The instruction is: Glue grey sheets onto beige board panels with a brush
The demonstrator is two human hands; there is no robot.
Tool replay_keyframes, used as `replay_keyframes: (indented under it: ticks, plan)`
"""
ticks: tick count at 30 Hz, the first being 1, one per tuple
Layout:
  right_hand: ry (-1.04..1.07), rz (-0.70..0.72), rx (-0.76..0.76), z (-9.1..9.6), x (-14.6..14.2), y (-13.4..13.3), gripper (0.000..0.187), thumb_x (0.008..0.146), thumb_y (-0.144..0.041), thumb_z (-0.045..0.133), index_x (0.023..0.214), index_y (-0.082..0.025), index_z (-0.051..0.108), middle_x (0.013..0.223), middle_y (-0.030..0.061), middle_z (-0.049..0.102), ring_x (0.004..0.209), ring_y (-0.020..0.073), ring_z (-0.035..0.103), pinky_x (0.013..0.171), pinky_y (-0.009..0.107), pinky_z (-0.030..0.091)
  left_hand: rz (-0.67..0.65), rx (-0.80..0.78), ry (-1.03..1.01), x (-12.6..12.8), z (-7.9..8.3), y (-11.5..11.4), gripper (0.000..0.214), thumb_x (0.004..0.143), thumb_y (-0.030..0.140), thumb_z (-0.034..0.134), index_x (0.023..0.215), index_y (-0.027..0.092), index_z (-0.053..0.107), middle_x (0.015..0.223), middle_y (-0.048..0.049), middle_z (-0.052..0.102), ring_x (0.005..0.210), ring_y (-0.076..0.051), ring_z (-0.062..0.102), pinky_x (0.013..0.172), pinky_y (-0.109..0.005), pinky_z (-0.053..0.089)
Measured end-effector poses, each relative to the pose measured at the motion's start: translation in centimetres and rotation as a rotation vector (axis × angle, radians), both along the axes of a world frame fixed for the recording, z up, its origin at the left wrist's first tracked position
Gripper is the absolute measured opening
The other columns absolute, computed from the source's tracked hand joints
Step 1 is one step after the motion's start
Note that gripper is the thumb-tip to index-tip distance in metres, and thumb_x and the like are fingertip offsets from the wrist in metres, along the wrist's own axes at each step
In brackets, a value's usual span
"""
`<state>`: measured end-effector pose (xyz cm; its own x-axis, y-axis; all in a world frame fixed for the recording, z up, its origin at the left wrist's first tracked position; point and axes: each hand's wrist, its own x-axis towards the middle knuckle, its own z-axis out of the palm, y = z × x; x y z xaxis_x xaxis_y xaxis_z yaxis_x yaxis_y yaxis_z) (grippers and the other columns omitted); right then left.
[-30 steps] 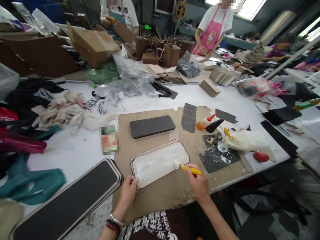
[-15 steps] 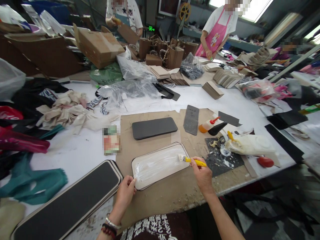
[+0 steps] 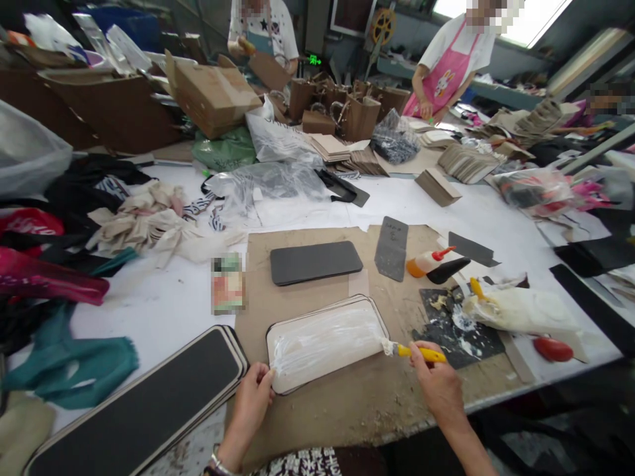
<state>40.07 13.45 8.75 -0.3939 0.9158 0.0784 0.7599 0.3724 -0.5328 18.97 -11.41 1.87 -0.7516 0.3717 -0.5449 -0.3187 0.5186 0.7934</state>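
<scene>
A stack of pale, rounded-corner panels lies on brown card, the top one streaked with wet white glue. My left hand pinches the lower left corner of the stack. In my right hand is a yellow-handled brush, its bristles loaded with white glue and resting at the panel's right edge. Behind the panels lies a small stack of dark grey panels. Right of the brush, a dark sheet is smeared with glue, next to a whitish glue container with a second yellow handle at its mouth.
Long dark panels are stacked at front left. A red-tipped bottle and a red object sit to the right. Cloth scraps, plastic bags and brown bags crowd the far table. Two people stand beyond it.
My right hand has drawn the brush right and down, from on the panel to its right edge. White streaks cover more of the surface. My left hand keeps its corner; the whole view has shifted slightly.
</scene>
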Motion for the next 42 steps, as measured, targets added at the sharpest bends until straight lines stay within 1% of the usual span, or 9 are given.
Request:
replay_keyframes:
  ticks: [3,7,12,16,22,26,32,36,42]
  plan:
    - [-0.017,0.102,0.106,1.6,-2.6,1.7,0.044,0.083,-0.059,0.032,0.077,-0.021,0.054,0.071,0.0067,0.062,0.067,0.022,0.059,0.062,0.032,0.044,0.033,0.015,-0.044,0.0,0.4,0.6,0.035,0.057,0.057,0.049,0.058,0.023,0.04,0.044,0.0062,0.042,0.04,-0.013,0.046,0.04,-0.025,0.035]
    - [-0.011,0.405,0.043,2.3,-10.0,3.9,0.033,0.089,-0.043,0.028,0.085,-0.021,0.052,0.072,0.004,0.061,0.066,0.0178,0.058,0.063,0.027,0.043,0.042,0.024,-0.114,0.0,0.0,0.7,0.036,0.054,0.057,0.048,0.059,0.023,0.041,0.047,0.005,0.044,0.041,-0.014,0.047,0.04,-0.026,0.036]
    - [-0.255,0.783,0.108,-0.6,-20.1,5.7,0.021,0.09,-0.031,0.038,0.093,-0.02,0.056,0.084,0.0051,0.063,0.076,0.0163,0.059,0.064,0.024,0.041,0.08,-0.081,0.028,-0.2,-1.3,-0.9,0.035,0.059,0.053,0.05,0.074,0.022,0.047,0.052,0.0052,0.046,0.045,-0.016,0.049,0.045,-0.028,0.038]
    - [-0.539,0.922,0.152,-2.6,-24.7,6.2,0.017,0.085,-0.031,0.054,0.1,-0.024,0.057,0.093,0.0029,0.061,0.082,0.0149,0.059,0.061,0.021,0.039,0.068,-0.132,0.175,0.2,-1.4,-1.6,0.036,0.065,0.05,0.05,0.085,0.02,0.053,0.057,0.0031,0.05,0.056,-0.018,0.052,0.058,-0.03,0.041]
    - [-0.678,1.142,0.243,-3.1,-25.9,6.9,0.011,0.086,-0.019,0.049,0.089,-0.02,0.06,0.089,0.0041,0.062,0.082,0.0152,0.058,0.061,0.021,0.038,0.126,-0.133,0.144,0.6,-0.4,-0.5,0.034,0.068,0.049,0.048,0.084,0.02,0.057,0.059,0.0023,0.051,0.058,-0.017,0.052,0.061,-0.028,0.041]
    - [-0.719,1.262,0.305,-3.4,-26.3,7.3,0.019,0.084,-0.008,0.046,0.089,-0.018,0.06,0.087,0.0057,0.063,0.081,0.0164,0.058,0.059,0.022,0.038,0.076,-0.098,0.088,-1.1,1.0,0.8,0.035,0.064,0.048,0.05,0.084,0.021,0.058,0.063,0.0003,0.056,0.061,-0.018,0.055,0.062,-0.028,0.042]
    - [-0.708,1.322,0.3,-3.5,-27.3,7.7,0.014,0.084,-0.011,0.048,0.089,-0.018,0.059,0.088,0.0056,0.063,0.078,0.0171,0.059,0.057,0.023,0.038,0.013,-0.066,0.182,-3.9,2.2,4.1,0.028,0.07,0.039,0.048,0.089,0.021,0.058,0.065,-0.0009,0.057,0.062,-0.018,0.054,0.065,-0.03,0.044]
    - [-0.69,1.35,0.274,-3.5,-27.4,8.2,0.007,0.085,-0.021,0.052,0.089,-0.019,0.057,0.088,0.0042,0.063,0.077,0.016,0.059,0.056,0.022,0.037,-0.037,-0.007,0.312,-5.8,1.8,6.4,0.024,0.075,0.031,0.047,0.092,0.02,0.058,0.076,-0.004,0.059,0.07,-0.018,0.056,0.071,-0.032,0.045]
    - [-0.699,1.351,0.283,-3.6,-27.1,8.1,0.017,0.083,-0.008,0.046,0.088,-0.019,0.058,0.085,0.0037,0.063,0.074,0.016,0.06,0.053,0.024,0.036,0.041,-0.042,0.412,-9.8,-0.2,8.8,0.037,0.075,0.027,0.046,0.108,0.015,0.057,0.092,-0.0104,0.06,0.091,-0.023,0.057,0.083,-0.038,0.045]
